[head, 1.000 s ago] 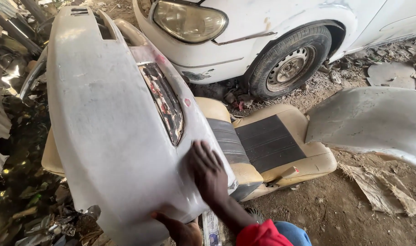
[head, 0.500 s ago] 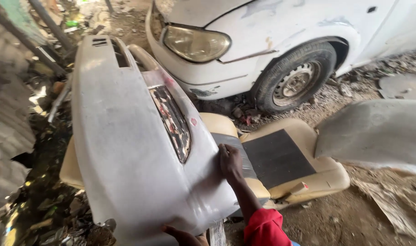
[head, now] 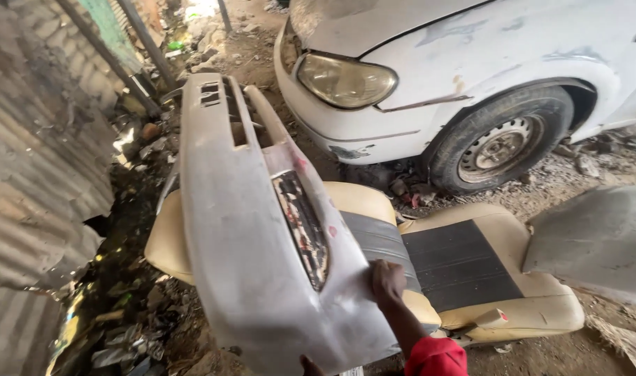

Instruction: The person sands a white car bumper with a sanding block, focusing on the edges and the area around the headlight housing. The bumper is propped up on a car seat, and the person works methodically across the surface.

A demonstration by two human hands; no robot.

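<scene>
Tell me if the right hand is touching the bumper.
Touching. The head view shows the right hand pressed flat on the grey bumper at its near edge, with no gap between them.

the right hand [head: 389, 280] is pressing flat against the near edge of a grey car bumper [head: 262, 230], which is lying across a tan car seat [head: 471, 278]. the left hand [head: 309, 364] is barely showing under the bumper's bottom edge, its grip hidden. a white car [head: 464, 76] is standing just behind.
</scene>
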